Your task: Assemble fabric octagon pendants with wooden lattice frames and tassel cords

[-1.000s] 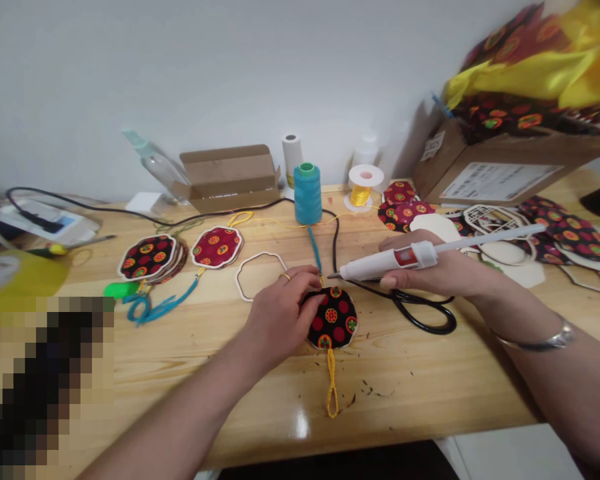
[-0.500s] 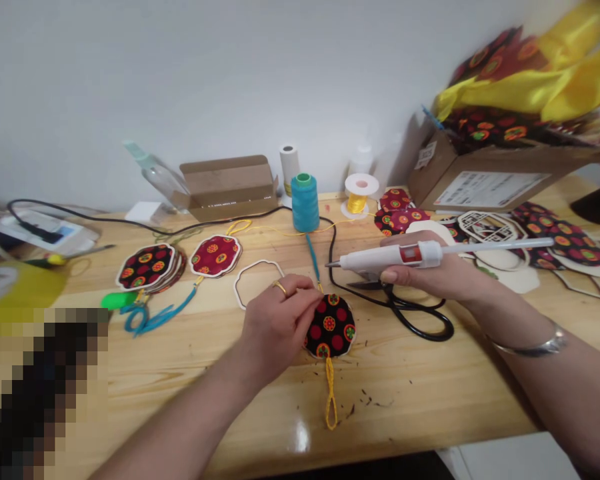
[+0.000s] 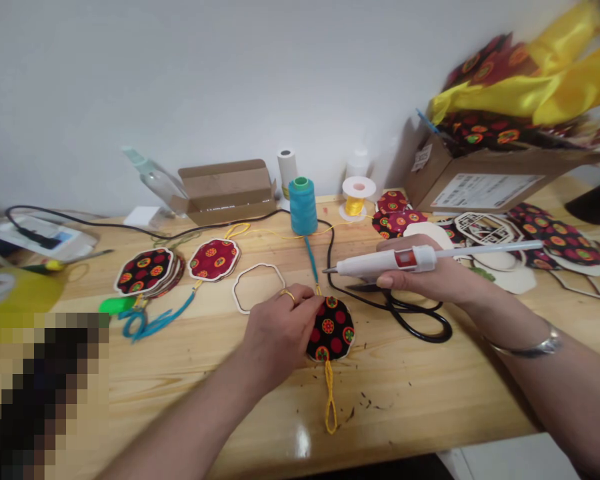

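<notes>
A black round patterned piece (image 3: pixel 330 330) lies on the table, with a yellow braided loop (image 3: pixel 331 400) below it and a teal cord (image 3: pixel 311 260) above. My left hand (image 3: pixel 283 330) is closed on its upper left edge, fingertips pressed together there. In my right hand (image 3: pixel 410 270) is a white glue gun (image 3: pixel 380 261), its metal tip pointing left, above and to the right of the piece. A clear glue stick (image 3: pixel 490 249) extends from the gun's rear. Left of the teal cord lies an empty scalloped frame (image 3: pixel 259 288), near my left knuckles.
A teal thread cone (image 3: pixel 303 207), a yellow cord spool (image 3: pixel 356 200) and an open small box (image 3: pixel 230 193) stand at the back. Stacked patterned pieces (image 3: pixel 147 272) lie left. A cardboard box (image 3: pixel 485 180) of fabric is at right; a black cable (image 3: pixel 423 327) coils beneath the gun.
The view has shifted slightly. My left fingertips have lowered a little onto the black piece's edge. My right hand still holds the glue gun in nearly the same place.
</notes>
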Motion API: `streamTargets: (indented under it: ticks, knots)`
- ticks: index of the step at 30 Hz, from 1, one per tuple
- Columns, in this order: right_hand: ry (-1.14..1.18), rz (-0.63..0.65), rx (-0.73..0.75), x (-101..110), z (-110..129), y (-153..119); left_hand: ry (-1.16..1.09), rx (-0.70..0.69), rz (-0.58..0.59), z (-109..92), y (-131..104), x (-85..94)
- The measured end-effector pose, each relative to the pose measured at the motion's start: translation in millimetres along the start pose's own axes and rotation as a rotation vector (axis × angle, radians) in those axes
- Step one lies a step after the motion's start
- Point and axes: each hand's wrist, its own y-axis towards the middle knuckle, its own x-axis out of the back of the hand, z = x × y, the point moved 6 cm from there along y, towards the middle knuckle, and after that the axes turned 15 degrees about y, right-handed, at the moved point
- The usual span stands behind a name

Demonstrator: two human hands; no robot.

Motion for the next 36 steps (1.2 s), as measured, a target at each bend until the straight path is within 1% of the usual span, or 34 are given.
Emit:
streamTargets:
  ticks: [4, 7, 9, 12, 14, 16, 20, 22, 24, 27, 29, 31, 33, 36]
  knots:
    - [0.007, 0.007, -0.003, -0.6, 0.1, 0.1, 0.049, -0.015, 0.017, -0.5, 0.2, -1.6]
    - [0.009, 0.02, 0.022, -1.4, 1.3, 0.3, 0.035, -0.023, 0.023, -0.3, -0.3, -2.4]
    - [0.011, 0.022, 0.035, -1.4, 1.9, 0.3, -0.021, 0.003, -0.002, 1.9, -0.8, -0.7]
    - [0.014, 0.009, 0.046, -0.6, 1.9, 0.1, -0.115, 0.081, -0.071, 6.5, -1.6, 4.7]
    - [0.015, 0.005, 0.045, -0.4, 1.3, 0.0, -0.151, 0.109, -0.085, 6.8, -1.7, 6.6]
    - [0.014, 0.006, 0.046, -0.4, 1.0, -0.1, -0.159, 0.112, -0.061, 4.8, -1.2, 5.8]
    - [-0.001, 0.001, 0.04, 0.7, 0.7, 0.1, -0.092, 0.104, 0.007, 0.8, -0.3, 2.2]
    - [-0.005, -0.016, 0.041, 2.6, -0.1, 0.1, -0.081, 0.092, 0.02, 0.1, -0.6, 1.8]
    - [0.007, -0.062, 0.065, 6.5, -0.5, -0.5, -0.09, 0.099, -0.005, 1.7, -1.7, 4.1]
    - [0.023, -0.166, 0.114, 14.1, -0.7, -2.5, -0.099, 0.131, -0.067, 6.5, -4.4, 8.9]
    - [-0.02, -0.24, 0.139, 18.7, 0.3, -4.4, -0.1, 0.133, -0.072, 7.8, -5.8, 9.3]
    - [-0.108, -0.316, 0.178, 22.1, 4.4, -6.3, -0.103, 0.117, -0.057, 6.7, -6.1, 8.1]
    - [-0.222, -0.406, 0.247, 25.4, 12.3, -8.6, -0.102, 0.102, -0.045, 5.3, -5.5, 7.2]
    - [-0.411, -0.589, 0.373, 33.8, 24.9, -13.9, -0.083, 0.1, -0.066, 4.9, -3.5, 10.0]
